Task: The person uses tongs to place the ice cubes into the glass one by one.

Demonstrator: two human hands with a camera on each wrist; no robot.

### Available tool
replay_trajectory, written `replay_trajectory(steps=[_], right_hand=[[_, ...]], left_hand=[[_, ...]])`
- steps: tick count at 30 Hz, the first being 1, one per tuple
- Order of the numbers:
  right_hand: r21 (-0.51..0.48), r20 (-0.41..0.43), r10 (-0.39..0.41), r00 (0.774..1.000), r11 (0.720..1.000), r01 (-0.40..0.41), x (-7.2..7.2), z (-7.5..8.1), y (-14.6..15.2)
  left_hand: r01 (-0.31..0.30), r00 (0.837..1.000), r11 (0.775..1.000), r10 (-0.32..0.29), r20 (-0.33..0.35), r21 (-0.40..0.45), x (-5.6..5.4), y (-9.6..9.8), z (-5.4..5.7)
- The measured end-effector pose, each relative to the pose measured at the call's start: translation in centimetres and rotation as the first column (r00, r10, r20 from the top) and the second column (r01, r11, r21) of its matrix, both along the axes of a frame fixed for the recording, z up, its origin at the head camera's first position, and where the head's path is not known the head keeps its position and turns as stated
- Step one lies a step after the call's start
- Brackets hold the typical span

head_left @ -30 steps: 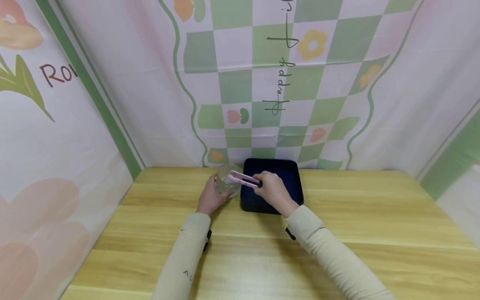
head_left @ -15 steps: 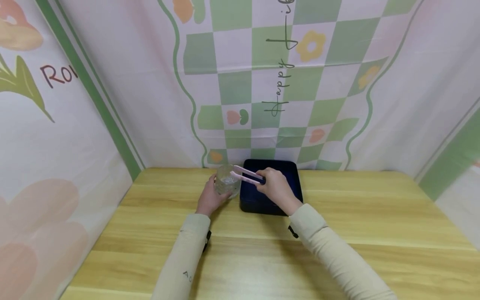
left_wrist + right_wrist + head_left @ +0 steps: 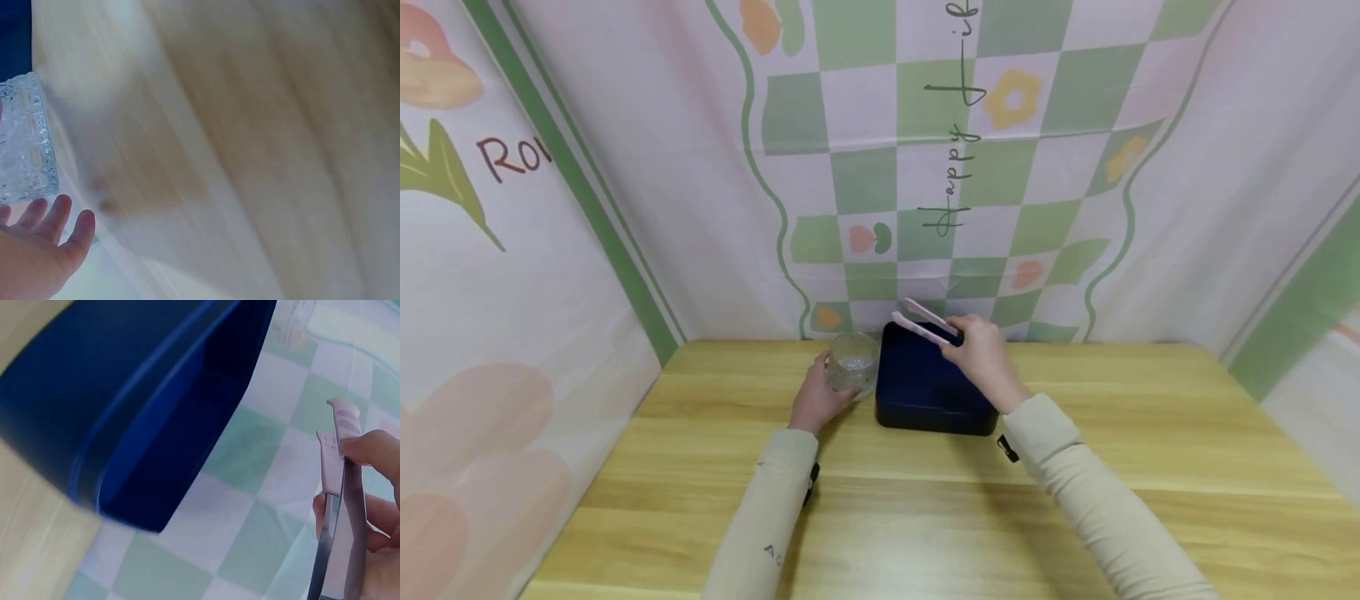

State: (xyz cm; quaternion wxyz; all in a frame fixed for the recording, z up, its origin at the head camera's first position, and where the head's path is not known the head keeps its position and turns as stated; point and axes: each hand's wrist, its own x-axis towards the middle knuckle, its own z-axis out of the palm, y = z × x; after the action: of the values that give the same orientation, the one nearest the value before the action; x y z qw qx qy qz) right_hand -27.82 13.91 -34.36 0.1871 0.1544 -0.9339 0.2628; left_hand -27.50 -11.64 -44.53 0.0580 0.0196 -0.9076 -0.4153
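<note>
A clear glass point(image 3: 853, 364) with a textured wall stands on the table near its back edge. My left hand point(image 3: 817, 398) holds it from the left and front, thumb on the near side; the left wrist view shows fingers below the patterned glass point(image 3: 26, 140). My right hand point(image 3: 987, 357) grips metal tongs point(image 3: 350, 519) with pale pink ends. Their two arms are apart, nothing between them, and they point left over the far part of a dark blue bin point(image 3: 934, 419). The bin's inside point(image 3: 181, 419) shows partly in the right wrist view.
The bin stands right of the glass, close beside it. Behind them hangs a printed cloth point(image 3: 857, 175) with green checks and flowers, at the back edge of the wooden table point(image 3: 895, 533). Another cloth point(image 3: 512, 317) closes off the left side.
My right hand and the tongs have moved right and back, from over the glass to over the bin. The tongs' arms stay apart. The left hand keeps its hold on the glass.
</note>
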Motion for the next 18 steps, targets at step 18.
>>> replay_trajectory(steps=[18], right_hand=[[-0.146, 0.069, -0.175, 0.982, 0.972, 0.183, -1.3, -0.1, 7.0]], left_hand=[[0.031, 0.999, 0.997, -0.032, -0.017, -0.075, 0.1, -0.4, 0.1]])
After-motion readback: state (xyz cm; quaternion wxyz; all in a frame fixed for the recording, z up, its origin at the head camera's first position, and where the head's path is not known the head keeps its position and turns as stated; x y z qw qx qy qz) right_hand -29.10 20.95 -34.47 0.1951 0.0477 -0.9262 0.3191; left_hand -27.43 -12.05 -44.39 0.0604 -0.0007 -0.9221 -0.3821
